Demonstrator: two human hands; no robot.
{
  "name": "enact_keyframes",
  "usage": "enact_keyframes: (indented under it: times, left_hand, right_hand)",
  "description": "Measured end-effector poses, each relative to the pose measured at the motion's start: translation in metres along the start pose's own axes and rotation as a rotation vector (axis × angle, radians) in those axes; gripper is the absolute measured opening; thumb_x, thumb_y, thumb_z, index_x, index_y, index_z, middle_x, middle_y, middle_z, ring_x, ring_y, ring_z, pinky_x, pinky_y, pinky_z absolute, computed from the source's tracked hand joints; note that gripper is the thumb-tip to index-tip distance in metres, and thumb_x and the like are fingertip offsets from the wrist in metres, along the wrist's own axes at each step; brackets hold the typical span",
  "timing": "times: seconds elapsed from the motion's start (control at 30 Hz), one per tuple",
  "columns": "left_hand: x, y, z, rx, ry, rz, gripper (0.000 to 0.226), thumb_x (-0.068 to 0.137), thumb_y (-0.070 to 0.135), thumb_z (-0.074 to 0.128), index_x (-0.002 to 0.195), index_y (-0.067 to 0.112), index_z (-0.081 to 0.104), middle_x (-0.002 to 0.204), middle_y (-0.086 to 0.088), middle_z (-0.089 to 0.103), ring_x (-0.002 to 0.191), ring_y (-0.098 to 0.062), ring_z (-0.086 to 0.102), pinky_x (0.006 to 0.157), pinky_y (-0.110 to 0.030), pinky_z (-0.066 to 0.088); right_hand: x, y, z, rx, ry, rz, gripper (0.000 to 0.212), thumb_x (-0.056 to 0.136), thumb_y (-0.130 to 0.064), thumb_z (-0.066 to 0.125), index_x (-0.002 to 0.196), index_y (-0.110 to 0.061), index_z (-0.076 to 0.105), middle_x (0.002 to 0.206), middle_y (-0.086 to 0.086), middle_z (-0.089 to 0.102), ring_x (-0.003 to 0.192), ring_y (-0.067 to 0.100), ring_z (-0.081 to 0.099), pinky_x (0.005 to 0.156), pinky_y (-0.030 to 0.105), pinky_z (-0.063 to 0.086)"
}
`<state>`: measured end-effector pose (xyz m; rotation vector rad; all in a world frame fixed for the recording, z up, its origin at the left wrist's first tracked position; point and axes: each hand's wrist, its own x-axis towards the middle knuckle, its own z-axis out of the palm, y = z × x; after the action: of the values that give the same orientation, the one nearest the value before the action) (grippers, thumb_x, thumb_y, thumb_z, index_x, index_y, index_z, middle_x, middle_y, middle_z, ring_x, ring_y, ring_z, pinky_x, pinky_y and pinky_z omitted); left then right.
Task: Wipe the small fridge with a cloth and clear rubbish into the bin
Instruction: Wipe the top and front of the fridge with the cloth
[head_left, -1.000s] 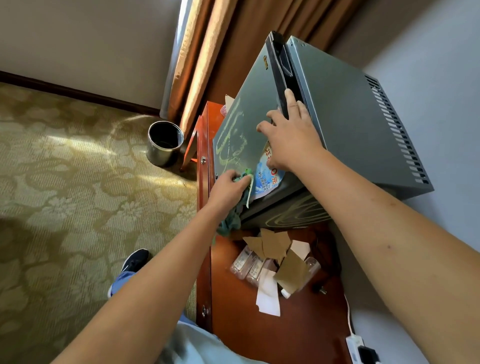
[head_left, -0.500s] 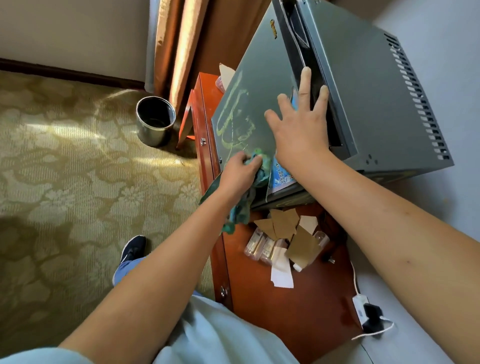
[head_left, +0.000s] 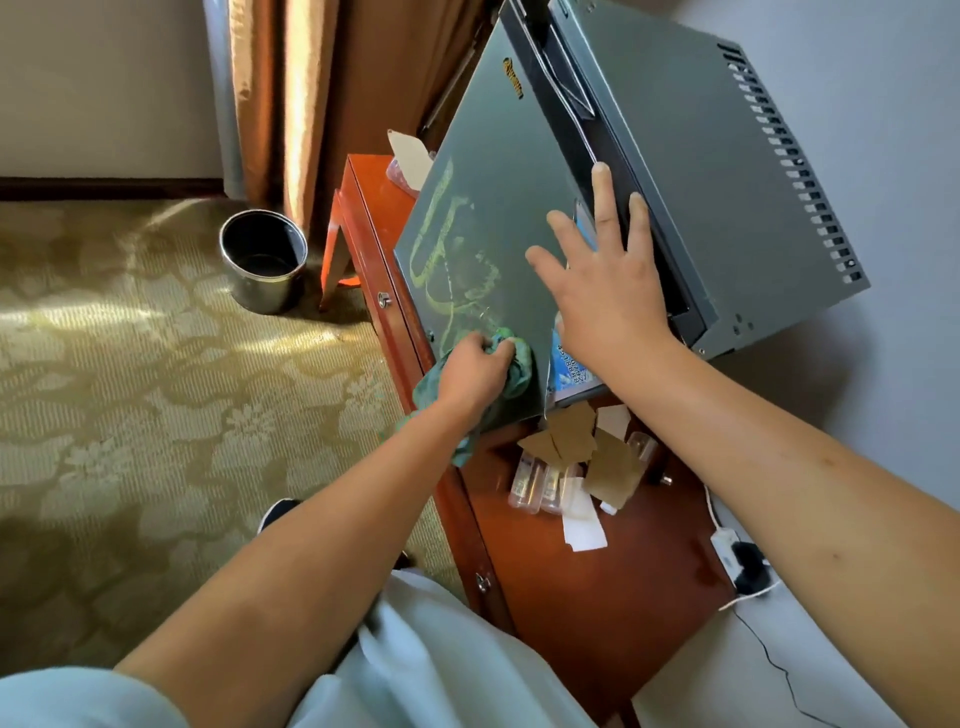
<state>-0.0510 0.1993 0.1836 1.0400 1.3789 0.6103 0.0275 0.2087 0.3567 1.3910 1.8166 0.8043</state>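
The fridge (head_left: 649, 171) runs off the top edge, and the right hand (head_left: 605, 296) covers most of its blue sticker (head_left: 569, 369).

One fridge (head_left: 649, 171), one cloth (head_left: 511, 374), one bin (head_left: 263, 260), two hands, several cardboard scraps (head_left: 576, 441) lower centre, one cabinet (head_left: 597, 582)

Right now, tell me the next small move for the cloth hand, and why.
Probably slide the left hand, which grips the green cloth low on the fridge door, up across the yellow-green smears above it. They are still unwiped. The right hand lies spread on the door, apparently steadying the fridge.
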Motion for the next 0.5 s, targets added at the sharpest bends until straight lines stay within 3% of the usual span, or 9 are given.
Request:
enact_keyframes:
  times: [0.27, 0.43, 0.5]
  left_hand:
    - [0.003, 0.061, -0.02, -0.174, 0.046, 0.232, 0.027, 0.098, 0.041, 0.055, 0.08, 0.023, 0.046, 0.069, 0.005, 0.05, 0.062, -0.015, 0.047, 0.06, -0.035, 0.036]
    - [0.016, 0.026, -0.014, -0.079, 0.001, 0.062, 0.027, 0.097, 0.045, 0.053, 0.09, 0.018, 0.052, 0.072, 0.002, 0.054, 0.068, -0.02, 0.052, 0.06, -0.035, 0.037]
    - [0.018, 0.011, -0.013, -0.055, -0.055, -0.05, 0.03, 0.095, 0.043, 0.052, 0.079, 0.019, 0.046, 0.065, 0.0, 0.049, 0.059, -0.022, 0.049, 0.055, -0.031, 0.034]
  right_hand:
    - [-0.001, -0.003, -0.003, 0.007, 0.001, 0.026, 0.07, 0.087, -0.055, 0.061, 0.149, -0.035, 0.036, 0.168, 0.008, 0.012, 0.147, 0.053, -0.017, 0.119, 0.064, 0.007]
    - [0.001, -0.005, -0.003, 0.016, -0.008, 0.039, 0.068, 0.085, -0.057, 0.063, 0.145, -0.033, 0.041, 0.168, 0.009, 0.014, 0.147, 0.053, -0.016, 0.118, 0.065, 0.008]
    - [0.002, -0.007, -0.004, 0.02, -0.012, 0.044, 0.068, 0.084, -0.057, 0.065, 0.143, -0.033, 0.043, 0.167, 0.01, 0.016, 0.147, 0.054, -0.015, 0.118, 0.065, 0.008]
